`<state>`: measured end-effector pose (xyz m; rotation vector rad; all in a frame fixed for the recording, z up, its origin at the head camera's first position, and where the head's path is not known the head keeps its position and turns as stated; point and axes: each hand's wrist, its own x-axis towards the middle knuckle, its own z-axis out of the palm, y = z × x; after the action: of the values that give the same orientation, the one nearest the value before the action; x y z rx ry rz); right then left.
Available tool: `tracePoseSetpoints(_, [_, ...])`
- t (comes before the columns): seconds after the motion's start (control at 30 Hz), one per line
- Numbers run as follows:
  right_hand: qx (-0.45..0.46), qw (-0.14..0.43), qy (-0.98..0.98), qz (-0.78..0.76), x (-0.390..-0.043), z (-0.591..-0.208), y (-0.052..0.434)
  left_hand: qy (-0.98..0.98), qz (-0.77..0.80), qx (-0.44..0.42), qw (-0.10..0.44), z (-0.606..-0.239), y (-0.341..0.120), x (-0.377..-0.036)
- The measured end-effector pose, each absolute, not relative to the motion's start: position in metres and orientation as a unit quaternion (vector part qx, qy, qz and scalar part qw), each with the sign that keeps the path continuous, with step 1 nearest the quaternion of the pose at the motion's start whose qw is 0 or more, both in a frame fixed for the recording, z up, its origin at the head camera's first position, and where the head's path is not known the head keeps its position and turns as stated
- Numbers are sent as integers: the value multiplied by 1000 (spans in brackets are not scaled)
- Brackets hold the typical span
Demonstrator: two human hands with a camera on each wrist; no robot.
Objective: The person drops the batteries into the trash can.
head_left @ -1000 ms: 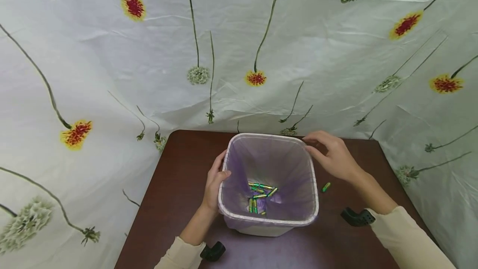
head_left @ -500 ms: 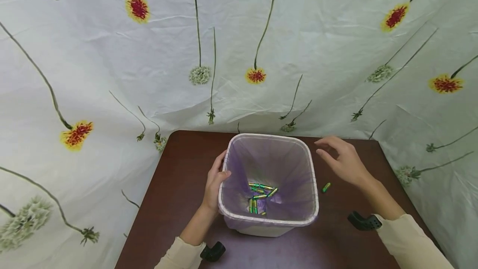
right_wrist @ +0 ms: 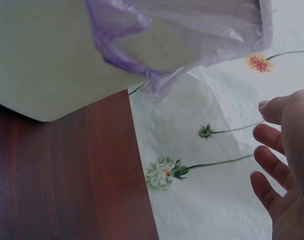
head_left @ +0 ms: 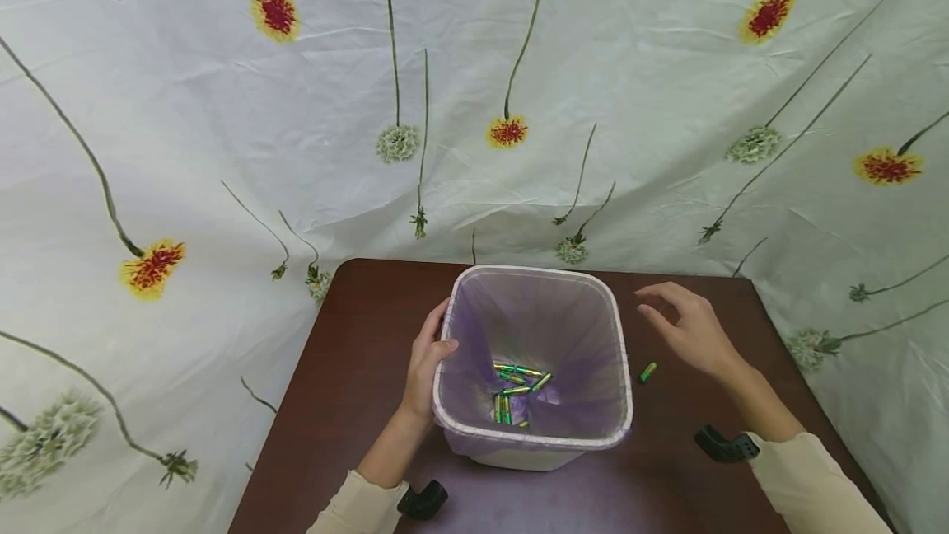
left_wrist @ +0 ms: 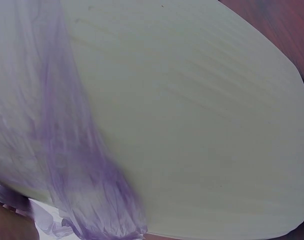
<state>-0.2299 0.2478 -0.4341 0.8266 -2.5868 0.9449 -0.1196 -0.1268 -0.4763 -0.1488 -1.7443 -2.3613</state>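
A pale trash bin with a purple plastic liner over its rim stands on the dark red-brown table. My left hand grips its left side, thumb at the rim and fingers along the outside; the left wrist view shows mostly the bin's wall. Several green-and-gold batteries lie at the bottom. One more battery is on the table, right of the bin. Above and beyond it, my right hand hovers with fingers loosely bent, holding nothing, apart from the bin.
Behind the table hangs a pale cloth printed with flowers, which also runs along both sides. In the right wrist view, liner folds hang loosely down the outside of the bin.
My right hand has left the bin's far right corner and moved right and slightly nearer. My left hand, the bin and the batteries stay put. The cloth behind has shifted a little.
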Motion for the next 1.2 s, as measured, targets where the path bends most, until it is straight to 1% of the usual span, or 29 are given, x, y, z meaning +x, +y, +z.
tracePoseSetpoints(0.17, [283, 136, -893, 323, -230, -440, 252, -592, -798, -51, 102, -476, -128, -119])
tracePoseSetpoints(0.4, [246, 113, -901, 339, -232, -458, 262, -595, -796, -53, 94, -477, -127, -118])
tracePoseSetpoints(0.67, [184, 107, -912, 350, -231, -494, 276, -594, -797, -46, 98, -477, -127, -119])
tracePoseSetpoints(0.83, [158, 85, -916, 358, -232, -517, 286, -596, -796, -47, 99, -478, -126, -119])
tracePoseSetpoints(1.03, [154, 61, -919, 357, -230, -544, 298, -597, -794, -49, 107, -479, -124, -122])
tracePoseSetpoints(1.2, [172, 57, -916, 358, -231, -574, 303, -598, -793, -44, 108, -478, -123, -124])
